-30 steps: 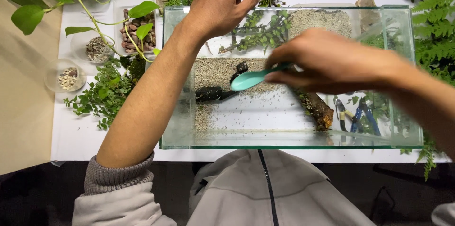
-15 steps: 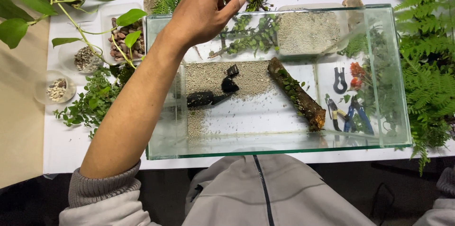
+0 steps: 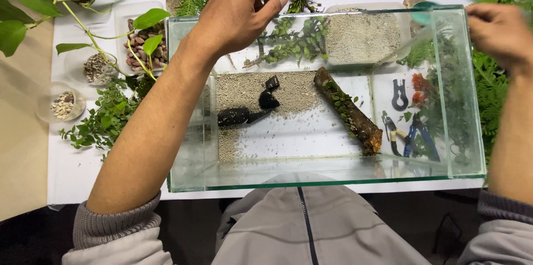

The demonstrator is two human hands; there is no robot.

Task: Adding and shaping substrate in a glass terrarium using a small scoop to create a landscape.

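A clear glass tank (image 3: pixel 322 183) stands on a white table in front of me. Its floor carries a patch of pale sand (image 3: pixel 294 90), two black stones (image 3: pixel 233 116) and a mossy wood log (image 3: pixel 347 109). My left hand (image 3: pixel 239 12) curls over the tank's back rim near its left corner. My right hand (image 3: pixel 497 31) is beyond the tank's far right corner, gripping a teal scoop (image 3: pixel 425 12). The scoop is blurred and points left toward a white tub of sand (image 3: pixel 361 34) behind the tank.
Behind the tank lie leafy cuttings (image 3: pixel 288 45). Left of it are a tray of brown pebbles (image 3: pixel 139 43), two small dishes of gravel (image 3: pixel 61 104) and green sprigs (image 3: pixel 100 123). Ferns (image 3: pixel 491 98) and blue-handled hand tools (image 3: pixel 413 137) lie at the right.
My right hand carried the scoop out of the tank, up and to the right out of view. It is now by the sand tub. My left hand stayed on the rim.
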